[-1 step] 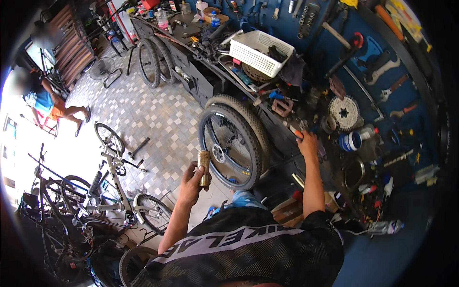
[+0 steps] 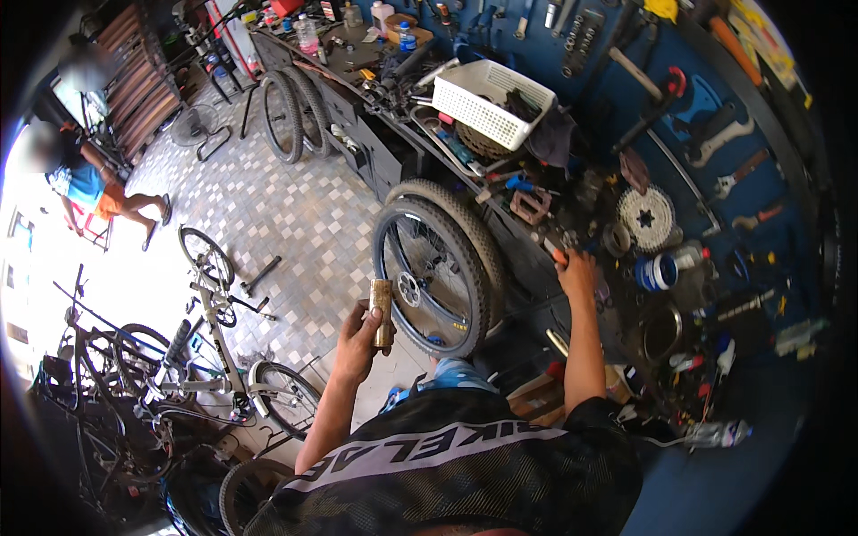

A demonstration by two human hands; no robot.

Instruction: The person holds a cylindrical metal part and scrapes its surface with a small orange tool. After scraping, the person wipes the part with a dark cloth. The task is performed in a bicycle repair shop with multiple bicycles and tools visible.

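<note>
My left hand (image 2: 359, 335) is closed around a short, worn, brass-coloured metal cylinder (image 2: 381, 313). It holds the cylinder upright in front of my body, over the tiled floor. At the edge of the cluttered workbench, my right hand (image 2: 576, 270) is closed on a small tool with an orange handle (image 2: 560, 257). The tool's pale tip points toward the bench; its exact kind is too small to tell. Left of my right hand, a bicycle wheel (image 2: 407, 288) with a black tyre leans with another tyre against the bench front. A flat pedal (image 2: 531, 205) lies on the bench just beyond that hand.
A white plastic basket (image 2: 478, 94) of parts stands on the bench. A cassette (image 2: 645, 219) and a blue-and-white tub (image 2: 658, 272) sit to the right, below wall-hung tools. Bicycles (image 2: 219, 348) crowd the left. Far left, a person (image 2: 112, 192) sits near a fan (image 2: 194, 125).
The orange-handled tool has tilted slightly in my right hand, with its tip farther left. The view has shifted a little. My left hand keeps its hold on the cylinder.
</note>
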